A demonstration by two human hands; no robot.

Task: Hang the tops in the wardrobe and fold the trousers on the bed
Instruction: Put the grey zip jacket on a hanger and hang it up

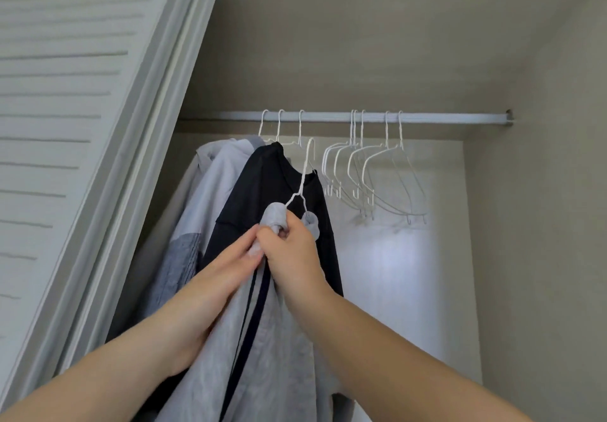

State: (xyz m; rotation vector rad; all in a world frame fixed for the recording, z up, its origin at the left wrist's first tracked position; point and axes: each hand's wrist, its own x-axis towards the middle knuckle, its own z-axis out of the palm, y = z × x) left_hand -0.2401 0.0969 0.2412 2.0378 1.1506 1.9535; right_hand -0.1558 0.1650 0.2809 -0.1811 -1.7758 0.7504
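Fingers (pixel 279 229) of the right hand (pixel 292 251) curl tight round the bunched neck of the grey top (pixel 249 339) and the white hanger (pixel 303 178) threaded through it — the left hand (pixel 226 270) lies alongside, fingers straight and together, pressing the fabric just below. The grey top, with two dark stripes running down it, hangs near the camera, below the rail (pixel 328 116), its hook not yet over it. Right behind it the black top (pixel 272 185) already hangs, crowding the gap, with a pale grey garment (pixel 213 198) further left. To the right, a cluster of empty hangers (pixel 371 172) dangles. The louvred door (pixel 65 93) stands on the left.
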